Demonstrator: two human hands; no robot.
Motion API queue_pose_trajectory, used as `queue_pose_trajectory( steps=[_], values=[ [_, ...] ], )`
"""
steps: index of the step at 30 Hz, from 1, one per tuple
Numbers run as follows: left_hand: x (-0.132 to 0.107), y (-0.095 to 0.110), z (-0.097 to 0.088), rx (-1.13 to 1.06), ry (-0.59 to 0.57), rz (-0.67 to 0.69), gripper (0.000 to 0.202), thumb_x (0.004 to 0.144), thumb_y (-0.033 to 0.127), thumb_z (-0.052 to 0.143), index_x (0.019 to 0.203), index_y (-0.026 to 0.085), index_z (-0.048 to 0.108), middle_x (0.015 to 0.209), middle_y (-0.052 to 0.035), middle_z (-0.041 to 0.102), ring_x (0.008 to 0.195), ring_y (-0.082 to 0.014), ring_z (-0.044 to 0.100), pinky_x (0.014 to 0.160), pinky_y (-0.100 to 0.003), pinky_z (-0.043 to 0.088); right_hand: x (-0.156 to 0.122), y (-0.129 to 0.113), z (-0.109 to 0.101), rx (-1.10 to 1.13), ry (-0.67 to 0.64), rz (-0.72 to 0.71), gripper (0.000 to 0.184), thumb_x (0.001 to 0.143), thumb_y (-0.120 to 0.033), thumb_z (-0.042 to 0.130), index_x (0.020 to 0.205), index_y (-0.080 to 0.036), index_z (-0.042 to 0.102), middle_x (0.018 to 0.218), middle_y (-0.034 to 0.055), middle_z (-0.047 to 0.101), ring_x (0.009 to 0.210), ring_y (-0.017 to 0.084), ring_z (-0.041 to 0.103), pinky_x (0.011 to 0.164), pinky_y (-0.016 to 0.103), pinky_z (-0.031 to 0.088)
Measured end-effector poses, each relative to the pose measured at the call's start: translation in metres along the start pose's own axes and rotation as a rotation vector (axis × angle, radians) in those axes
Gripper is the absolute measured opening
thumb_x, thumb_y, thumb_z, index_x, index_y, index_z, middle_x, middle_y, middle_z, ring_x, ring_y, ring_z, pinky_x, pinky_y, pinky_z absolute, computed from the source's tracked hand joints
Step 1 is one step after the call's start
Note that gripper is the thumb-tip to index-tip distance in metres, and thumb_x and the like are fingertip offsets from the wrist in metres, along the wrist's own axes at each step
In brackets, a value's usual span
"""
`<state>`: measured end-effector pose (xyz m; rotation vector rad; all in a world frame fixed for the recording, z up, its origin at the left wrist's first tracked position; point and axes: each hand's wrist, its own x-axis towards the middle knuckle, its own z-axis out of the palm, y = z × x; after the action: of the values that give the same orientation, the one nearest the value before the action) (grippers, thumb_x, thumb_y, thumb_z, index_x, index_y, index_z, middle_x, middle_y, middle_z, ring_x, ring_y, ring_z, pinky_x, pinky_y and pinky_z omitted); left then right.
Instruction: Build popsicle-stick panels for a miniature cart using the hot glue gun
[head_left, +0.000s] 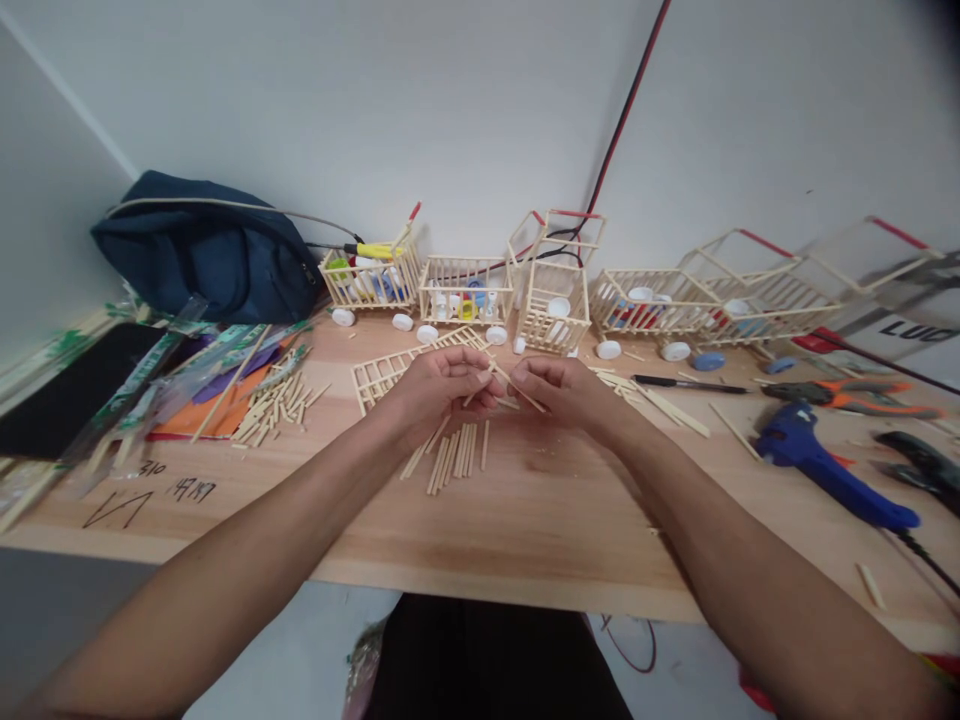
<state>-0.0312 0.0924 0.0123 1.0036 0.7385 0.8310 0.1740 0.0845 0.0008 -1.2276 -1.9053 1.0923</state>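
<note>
Close together above the wooden table (570,520), my left hand (446,388) and my right hand (559,388) pinch thin wooden sticks (531,393) between the fingertips. How many sticks each hand holds is partly hidden by the fingers. Just below lies a loose row of short cut sticks (455,458). Behind my left hand a flat lattice panel of glued sticks (390,368) rests on the table, partly covered by that hand. More loose sticks (667,408) lie to the right of my right hand.
Along the wall stand several small stick carts with white wheels, one in the middle (466,290). A blue bag (210,250) and a stick pile (274,412) are at left. A black pen (690,384), orange-handled pliers (840,393) and a blue glue gun (832,475) lie at right.
</note>
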Motion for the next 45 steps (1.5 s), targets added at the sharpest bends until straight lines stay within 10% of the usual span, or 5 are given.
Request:
queue_pose_trajectory(
  steps=[17, 28, 45],
  values=[
    [0.003, -0.002, -0.003, -0.020, 0.004, 0.062, 0.034, 0.066, 0.022, 0.083, 0.087, 0.013, 0.057, 0.073, -0.0056, 0.072, 0.058, -0.0109, 0.065, 0.061, -0.021, 0.050, 0.000, -0.004, -0.002, 0.093, -0.013, 0.014, 0.044, 0.084, -0.061, 0.054, 0.072, -0.018, 0.054, 0.061, -0.0049, 0.044, 0.054, 0.008, 0.035, 0.052, 0.025, 0.025],
    [0.005, -0.005, -0.003, -0.025, -0.014, 0.006, 0.031, 0.069, 0.021, 0.081, 0.085, 0.014, 0.056, 0.073, -0.0050, 0.071, 0.058, -0.0106, 0.063, 0.057, -0.021, 0.051, -0.004, -0.011, -0.025, 0.049, 0.313, 0.005, 0.054, 0.080, -0.071, 0.053, 0.076, -0.018, 0.062, 0.063, -0.0008, 0.050, 0.055, 0.010, 0.040, 0.051, 0.025, 0.030],
    [0.003, -0.005, 0.000, -0.051, -0.003, 0.004, 0.025, 0.072, 0.014, 0.076, 0.084, 0.013, 0.054, 0.071, -0.0046, 0.071, 0.056, -0.0098, 0.064, 0.060, -0.022, 0.052, -0.008, -0.022, -0.009, -0.098, 0.001, 0.037, 0.036, 0.083, -0.053, 0.058, 0.077, -0.017, 0.060, 0.060, -0.0048, 0.045, 0.053, 0.008, 0.033, 0.052, 0.025, 0.026]
  ],
)
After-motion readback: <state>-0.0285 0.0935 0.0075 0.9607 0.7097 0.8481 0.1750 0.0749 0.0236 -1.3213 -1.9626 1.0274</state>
